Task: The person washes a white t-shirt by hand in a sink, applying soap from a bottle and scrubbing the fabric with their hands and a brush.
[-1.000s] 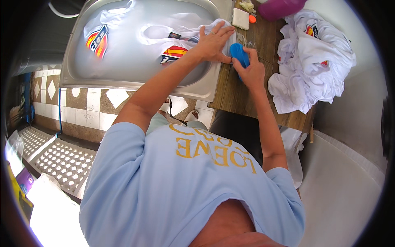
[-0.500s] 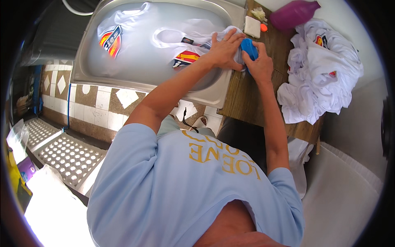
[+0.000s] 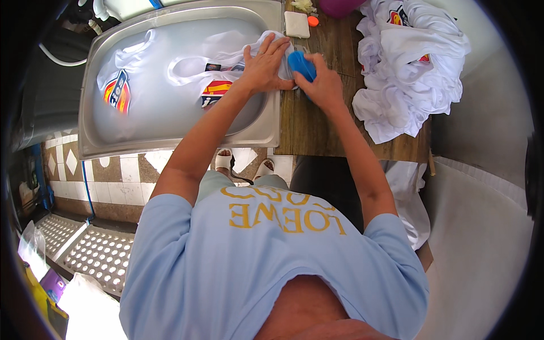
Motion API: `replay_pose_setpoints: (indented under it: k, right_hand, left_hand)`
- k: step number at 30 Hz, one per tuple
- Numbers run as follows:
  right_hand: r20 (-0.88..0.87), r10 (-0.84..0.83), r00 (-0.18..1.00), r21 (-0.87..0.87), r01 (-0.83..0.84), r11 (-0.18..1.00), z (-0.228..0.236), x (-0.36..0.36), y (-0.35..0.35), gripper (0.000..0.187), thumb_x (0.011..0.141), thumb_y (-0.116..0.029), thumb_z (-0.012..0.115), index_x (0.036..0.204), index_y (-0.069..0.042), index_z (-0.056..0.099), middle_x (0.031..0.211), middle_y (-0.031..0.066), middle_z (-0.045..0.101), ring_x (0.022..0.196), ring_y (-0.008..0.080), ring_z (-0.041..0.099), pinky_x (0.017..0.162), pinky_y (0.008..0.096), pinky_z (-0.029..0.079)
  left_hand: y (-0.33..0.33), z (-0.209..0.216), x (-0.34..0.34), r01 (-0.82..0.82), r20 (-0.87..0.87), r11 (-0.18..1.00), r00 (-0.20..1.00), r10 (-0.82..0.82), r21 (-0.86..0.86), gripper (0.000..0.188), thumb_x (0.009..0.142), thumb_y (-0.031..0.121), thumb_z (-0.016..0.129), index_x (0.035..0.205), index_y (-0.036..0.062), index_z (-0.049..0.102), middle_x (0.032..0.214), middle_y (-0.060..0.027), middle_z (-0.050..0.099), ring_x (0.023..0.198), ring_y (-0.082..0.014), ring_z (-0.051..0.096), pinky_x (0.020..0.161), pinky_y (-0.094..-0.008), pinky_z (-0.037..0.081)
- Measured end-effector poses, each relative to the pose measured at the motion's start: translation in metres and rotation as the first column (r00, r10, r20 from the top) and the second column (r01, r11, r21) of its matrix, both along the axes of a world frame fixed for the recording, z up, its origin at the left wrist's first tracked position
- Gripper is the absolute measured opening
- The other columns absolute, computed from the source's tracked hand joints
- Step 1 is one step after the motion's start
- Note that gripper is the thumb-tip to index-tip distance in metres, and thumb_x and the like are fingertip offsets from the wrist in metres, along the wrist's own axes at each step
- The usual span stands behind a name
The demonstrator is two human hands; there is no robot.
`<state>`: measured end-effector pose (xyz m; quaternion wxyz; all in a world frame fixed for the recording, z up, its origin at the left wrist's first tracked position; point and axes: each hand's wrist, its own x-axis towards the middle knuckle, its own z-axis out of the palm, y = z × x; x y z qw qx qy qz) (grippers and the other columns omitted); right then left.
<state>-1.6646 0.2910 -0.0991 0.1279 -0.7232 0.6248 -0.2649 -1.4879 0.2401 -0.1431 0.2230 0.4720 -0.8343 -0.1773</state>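
Observation:
My left hand (image 3: 266,68) lies with its fingers stretched out on the wet end of a white shirt (image 3: 187,67), at the right rim of a metal sink (image 3: 266,127). Most of that shirt trails into cloudy water, its red, yellow and dark print showing. Just right of it, my right hand (image 3: 323,85) is closed around a blue scrub brush (image 3: 301,66). The brush rests against the cloth where it lies over the wooden board (image 3: 309,127); its underside is hidden. A second white shirt (image 3: 127,68) floats at the sink's left.
Beyond the brush sit a white soap bar (image 3: 297,25) and an orange cap (image 3: 312,21). A purple container (image 3: 340,5) shows at the top edge. White garments (image 3: 411,71) are heaped on the right of the board. Perforated steps (image 3: 99,255) are at lower left.
The whole view has shifted, so the sink and board appear farther left and higher. My left hand stays on the shirt, and my right hand keeps hold of the brush beside it.

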Motion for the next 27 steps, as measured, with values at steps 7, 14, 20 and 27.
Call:
replay_pose_setpoints:
  k: [7,14,20,27]
  right_hand:
    - [-0.132,-0.038,0.990,-0.038,0.033,0.999,-0.002,0.004,-0.025,0.045,0.076,-0.040,0.066,0.112,-0.017,0.053,0.072,0.0157,0.065,0.068,0.0363,0.065,0.061,0.0459,0.051]
    - [0.038,0.024,0.999,0.009,-0.025,1.000,-0.002,0.001,0.018,0.045,0.076,-0.043,0.064,0.111,-0.018,0.053,0.071,0.0150,0.065,0.068,0.0362,0.065,0.060,0.0470,0.051]
    - [-0.098,-0.056,0.994,-0.015,0.055,0.998,-0.001,0.004,-0.018,0.046,0.076,-0.041,0.067,0.112,-0.016,0.053,0.075,0.0151,0.067,0.068,0.0353,0.066,0.060,0.0443,0.052]
    - [0.027,0.011,1.000,0.008,-0.011,1.000,0.000,0.000,0.021,0.045,0.077,-0.043,0.063,0.112,-0.018,0.053,0.075,0.0142,0.066,0.069,0.0357,0.065,0.061,0.0463,0.051]
  left_hand:
    - [-0.001,0.005,-0.005,0.012,-0.019,1.000,1.000,-0.012,0.003,0.100,0.058,0.048,0.075,0.142,0.0138,0.034,0.150,0.0009,0.028,0.143,-0.0248,0.015,0.101,-0.0704,0.017]
    - [-0.003,-0.007,0.003,0.002,-0.017,1.000,1.000,-0.002,-0.020,0.102,0.055,0.053,0.075,0.140,0.0106,0.037,0.150,0.0019,0.029,0.143,-0.0243,0.015,0.100,-0.0720,0.016]
    - [0.001,0.005,-0.008,0.024,-0.051,1.000,0.998,-0.023,0.017,0.098,0.059,0.048,0.075,0.141,0.0119,0.035,0.150,0.0015,0.029,0.144,-0.0247,0.015,0.102,-0.0699,0.015]
    - [-0.003,-0.002,0.001,0.000,-0.014,1.000,1.000,0.000,0.011,0.098,0.060,0.048,0.075,0.141,0.0121,0.034,0.149,0.0013,0.029,0.144,-0.0248,0.014,0.103,-0.0691,0.015]
